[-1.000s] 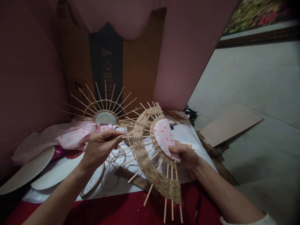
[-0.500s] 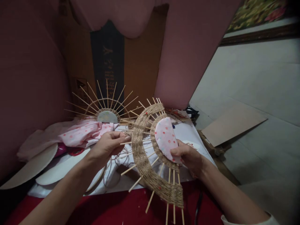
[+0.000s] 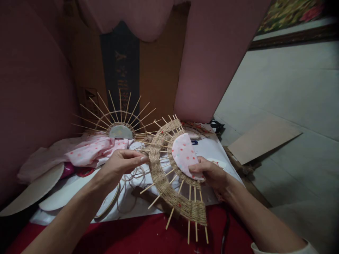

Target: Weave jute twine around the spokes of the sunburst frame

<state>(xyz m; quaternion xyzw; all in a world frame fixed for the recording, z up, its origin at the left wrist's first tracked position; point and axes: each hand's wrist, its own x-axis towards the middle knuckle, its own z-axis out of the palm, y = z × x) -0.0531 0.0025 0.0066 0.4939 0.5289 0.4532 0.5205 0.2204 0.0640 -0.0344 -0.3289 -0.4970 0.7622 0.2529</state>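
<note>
I hold a half-round sunburst frame (image 3: 169, 190) of thin wooden sticks with jute cord woven in bands across them. Its centre is a pink dotted fabric half-disc (image 3: 183, 154). My right hand (image 3: 210, 173) is closed on the lower edge of that fabric centre, thumb on top. My left hand (image 3: 120, 164) pinches the jute cord at the outer woven band on the frame's left side. Loose cord (image 3: 132, 176) coils on the table under it.
A second stick sunburst with a mirror centre (image 3: 120, 125) stands against a cardboard box at the back. Pink dotted cloth (image 3: 92, 150), pale half-round boards (image 3: 34, 190) and a hoop (image 3: 108, 203) lie on the white sheet at left. Cardboard (image 3: 261, 139) lies on the floor at right.
The frame has turned slightly and shifted left and down. My left hand's fingers have slid to the outer woven band. My right hand keeps its hold.
</note>
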